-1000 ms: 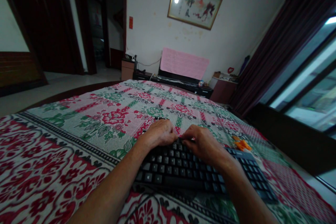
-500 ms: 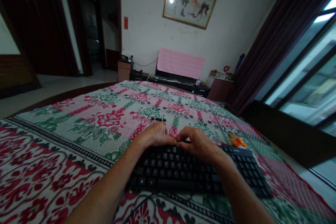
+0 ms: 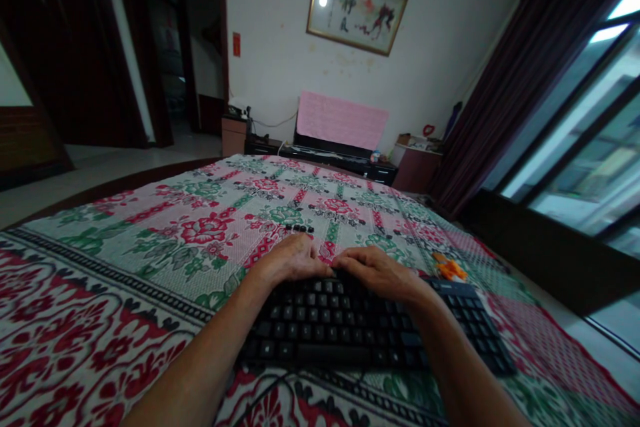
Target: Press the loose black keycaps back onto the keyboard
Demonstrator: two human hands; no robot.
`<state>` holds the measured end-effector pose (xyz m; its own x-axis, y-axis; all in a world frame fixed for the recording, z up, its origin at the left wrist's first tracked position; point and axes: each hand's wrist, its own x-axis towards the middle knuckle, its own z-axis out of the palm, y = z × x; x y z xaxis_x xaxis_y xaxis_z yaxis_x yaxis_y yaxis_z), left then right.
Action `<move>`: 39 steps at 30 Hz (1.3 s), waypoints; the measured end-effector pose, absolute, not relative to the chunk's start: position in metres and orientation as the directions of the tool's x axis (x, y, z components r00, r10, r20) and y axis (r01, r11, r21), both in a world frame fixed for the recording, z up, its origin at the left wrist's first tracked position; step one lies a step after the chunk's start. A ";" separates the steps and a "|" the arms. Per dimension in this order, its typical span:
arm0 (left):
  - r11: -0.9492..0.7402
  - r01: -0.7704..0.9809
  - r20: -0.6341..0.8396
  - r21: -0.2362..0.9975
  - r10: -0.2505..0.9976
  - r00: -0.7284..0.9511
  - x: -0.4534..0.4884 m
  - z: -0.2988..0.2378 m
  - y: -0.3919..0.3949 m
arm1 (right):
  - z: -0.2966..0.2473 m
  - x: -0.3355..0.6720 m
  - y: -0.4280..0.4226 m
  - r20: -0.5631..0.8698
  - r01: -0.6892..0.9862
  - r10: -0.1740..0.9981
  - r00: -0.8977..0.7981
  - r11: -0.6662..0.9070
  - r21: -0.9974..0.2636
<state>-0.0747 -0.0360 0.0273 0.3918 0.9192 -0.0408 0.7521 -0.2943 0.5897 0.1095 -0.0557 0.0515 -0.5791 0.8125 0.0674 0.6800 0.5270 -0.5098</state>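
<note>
A black keyboard (image 3: 350, 327) lies on a floral cloth (image 3: 150, 247) spread over the table in front of me. My left hand (image 3: 293, 260) rests at the keyboard's far edge with the fingers curled under. My right hand (image 3: 380, 270) lies over the top key rows, fingers drawn together and pointing left. The fingertips of both hands meet at one spot on the top row. What they pinch there is hidden. A short row of loose black keycaps (image 3: 303, 229) lies on the cloth just beyond my left hand.
A small orange object (image 3: 449, 269) sits on the cloth by the keyboard's far right corner. The keyboard's cable (image 3: 260, 400) runs off its near edge. Beyond the table stand a low cabinet with a pink-covered screen (image 3: 343, 121), dark curtains and a window at right.
My right hand's fingers have flattened and slid a little left against the left hand. The view has shifted slightly; the keyboard has stayed where it was.
</note>
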 end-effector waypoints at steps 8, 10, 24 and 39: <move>-0.264 0.792 -0.108 0.550 0.918 0.381 -0.079 0.020 -0.034 | 0.029 0.117 -0.038 0.077 0.701 0.870 -0.488 0.443 -0.558; -0.280 0.784 -0.075 0.553 0.921 0.382 -0.083 0.018 -0.030 | 0.024 0.117 -0.032 0.063 0.710 0.874 -0.481 0.431 -0.557; -0.021 0.743 -0.096 0.669 0.989 0.114 -0.144 0.008 -0.012 | -0.001 0.047 0.022 0.129 0.723 0.833 -0.538 0.534 -0.438; -0.376 0.439 0.219 0.816 0.904 0.367 -0.107 0.029 -0.020 | 0.030 0.073 -0.014 -0.076 0.067 0.784 -0.616 -0.044 -0.997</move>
<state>-0.1071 -0.0201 0.0290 0.3666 0.9042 0.2191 0.4391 -0.3757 0.8161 0.0730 -0.0145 0.0297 -0.6164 0.7838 -0.0756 0.0666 -0.0437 -0.9968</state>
